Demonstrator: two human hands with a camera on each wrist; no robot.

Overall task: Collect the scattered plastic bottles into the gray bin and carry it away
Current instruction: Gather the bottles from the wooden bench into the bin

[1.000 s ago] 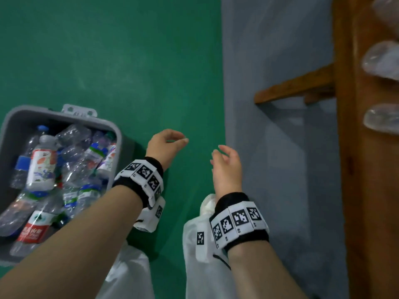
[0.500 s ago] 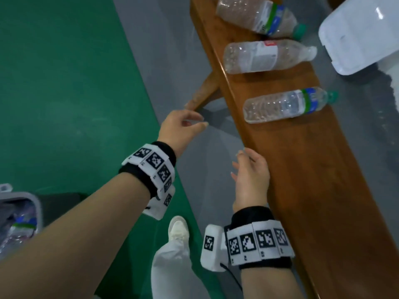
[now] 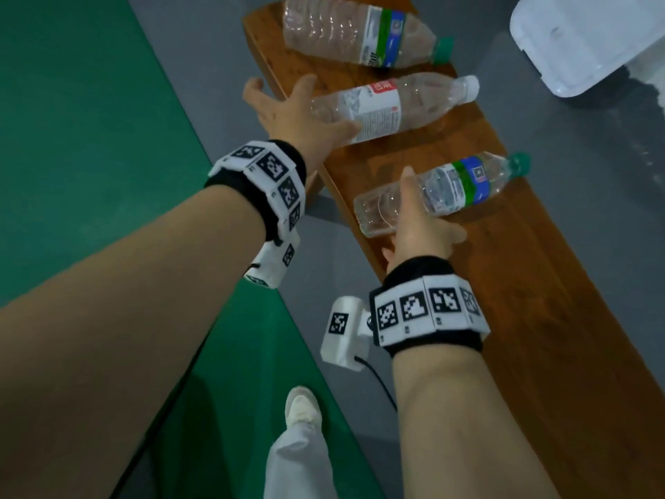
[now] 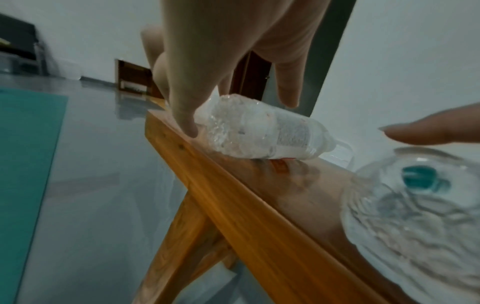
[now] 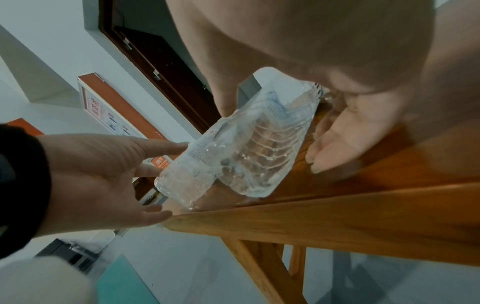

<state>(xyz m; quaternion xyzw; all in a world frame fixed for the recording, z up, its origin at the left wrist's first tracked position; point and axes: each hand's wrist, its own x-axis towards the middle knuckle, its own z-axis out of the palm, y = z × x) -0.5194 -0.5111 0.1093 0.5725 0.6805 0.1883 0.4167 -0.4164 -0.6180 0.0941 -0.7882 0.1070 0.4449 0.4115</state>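
Three clear plastic bottles lie on a wooden bench [image 3: 539,318]. My left hand [image 3: 306,109] reaches over the base of the middle bottle [image 3: 388,106], which has a white cap and a red-white label. Its fingers [image 4: 187,115] are spread and straight beside that bottle [image 4: 259,133]. My right hand [image 3: 421,217] straddles the base of the nearest bottle [image 3: 460,185], green-capped with a blue-green label, fingers [image 5: 327,152] spread on either side of it [image 5: 265,148] and not closed. The farthest bottle [image 3: 360,30] lies untouched. The gray bin is out of view.
A white plastic object [image 3: 583,41] sits on the gray floor beyond the bench. A green mat [image 3: 90,120] covers the floor to the left. My white shoe [image 3: 302,408] stands beside the bench's near edge. The bench's slanted leg [image 4: 182,236] is below the hands.
The view swung from the bottle-filled gray bin to the bench. Both hands moved forward, from short of the bench edge to over the bases of two bottles.
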